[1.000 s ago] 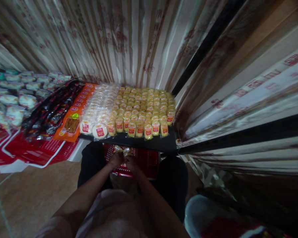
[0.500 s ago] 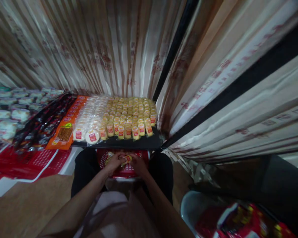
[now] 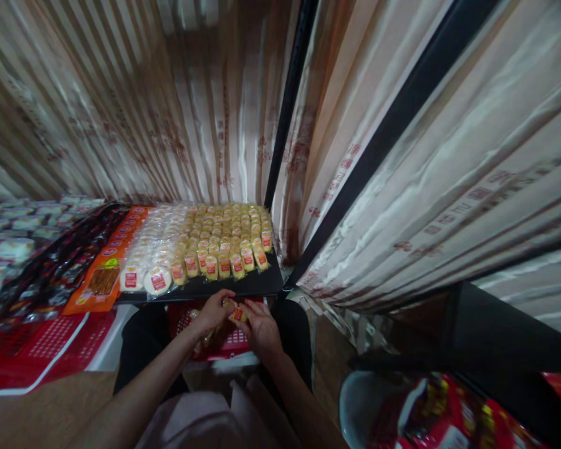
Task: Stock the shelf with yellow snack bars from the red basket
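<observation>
The largest thing I see is the striped beige curtain (image 3: 168, 106) with red print that hangs across the whole back, split by black upright frame bars (image 3: 290, 100). Below it runs the dark worktop (image 3: 257, 284), packed with rows of small yellow snack packets with red labels (image 3: 229, 234). Left of them lie round pale cakes in clear wrap (image 3: 161, 240), then flat orange packets (image 3: 105, 268) and dark glossy packets (image 3: 56, 262). Under the front edge of the worktop, between my dark-trousered knees, sits a red perforated plastic basket (image 3: 236, 340).

Compared with a second ago my view has swung right and down, so the display has slid left and up in the picture, and a red printed bag in a pale tub (image 3: 430, 411) now shows at lower right. My hands have risen from low over the basket to just under the worktop's front edge.

My left hand (image 3: 212, 312) is curled loosely near the basket's left side, touching what seems a clear-wrapped item; I cannot tell whether it grips. My right hand (image 3: 259, 324) pinches one small yellow packet with a red label (image 3: 237, 315) in its fingertips, held between both hands, above the basket and just short of the front row. I judge the packet is close to being set on the worktop.
</observation>
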Demonstrator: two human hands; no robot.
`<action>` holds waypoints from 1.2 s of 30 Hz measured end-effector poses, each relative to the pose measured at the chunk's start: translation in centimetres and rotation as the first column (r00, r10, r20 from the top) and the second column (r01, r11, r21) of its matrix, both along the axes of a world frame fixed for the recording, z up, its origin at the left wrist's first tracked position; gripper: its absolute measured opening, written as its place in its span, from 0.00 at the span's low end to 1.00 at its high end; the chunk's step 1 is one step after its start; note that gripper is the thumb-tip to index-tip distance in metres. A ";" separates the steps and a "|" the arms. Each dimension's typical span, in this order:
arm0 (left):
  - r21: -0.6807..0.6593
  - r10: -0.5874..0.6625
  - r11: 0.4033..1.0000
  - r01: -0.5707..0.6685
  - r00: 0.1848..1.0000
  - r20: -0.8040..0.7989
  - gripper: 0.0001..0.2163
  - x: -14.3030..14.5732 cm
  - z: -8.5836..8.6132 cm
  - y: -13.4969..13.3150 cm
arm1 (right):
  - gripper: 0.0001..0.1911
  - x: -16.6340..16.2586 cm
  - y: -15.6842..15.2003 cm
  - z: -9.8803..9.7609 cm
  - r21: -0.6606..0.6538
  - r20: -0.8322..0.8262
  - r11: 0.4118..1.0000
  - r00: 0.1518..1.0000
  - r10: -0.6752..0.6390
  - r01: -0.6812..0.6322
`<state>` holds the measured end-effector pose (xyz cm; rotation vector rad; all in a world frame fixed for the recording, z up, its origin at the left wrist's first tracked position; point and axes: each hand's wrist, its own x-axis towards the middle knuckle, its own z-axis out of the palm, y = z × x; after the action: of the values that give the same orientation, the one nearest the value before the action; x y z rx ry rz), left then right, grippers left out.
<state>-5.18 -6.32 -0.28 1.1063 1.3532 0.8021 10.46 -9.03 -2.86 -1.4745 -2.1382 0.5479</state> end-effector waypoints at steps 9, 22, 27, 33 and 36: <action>0.226 -0.104 0.948 0.226 0.887 -0.450 0.13 2.1 3.9 3.3 | 0.24 0.3 0.8 2.3 0.111 -0.060 0.991 0.996 -0.065 0.071; 0.336 -0.035 0.896 0.291 0.800 -0.600 0.10 3.5 5.1 6.6 | 0.19 0.2 5.2 2.1 0.096 -0.290 0.931 0.905 -0.312 0.352; 0.394 0.072 0.876 0.278 0.733 -0.676 0.14 3.4 7.1 8.5 | 0.26 -0.3 7.0 0.2 0.111 -0.349 0.891 0.857 -0.379 0.440; 0.387 0.163 0.898 0.209 0.659 -0.735 0.17 4.2 9.9 10.3 | 0.31 -1.0 10.1 -1.1 0.094 -0.346 0.884 0.847 -0.403 0.459; 0.393 0.150 0.891 0.226 0.672 -0.725 0.18 5.1 10.3 11.3 | 0.30 -1.8 10.6 -1.8 0.084 -0.325 0.871 0.840 -0.435 0.483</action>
<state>-0.07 4.99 10.03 1.9912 1.8521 0.6629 8.68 1.56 -4.65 -1.6229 -1.4854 0.3742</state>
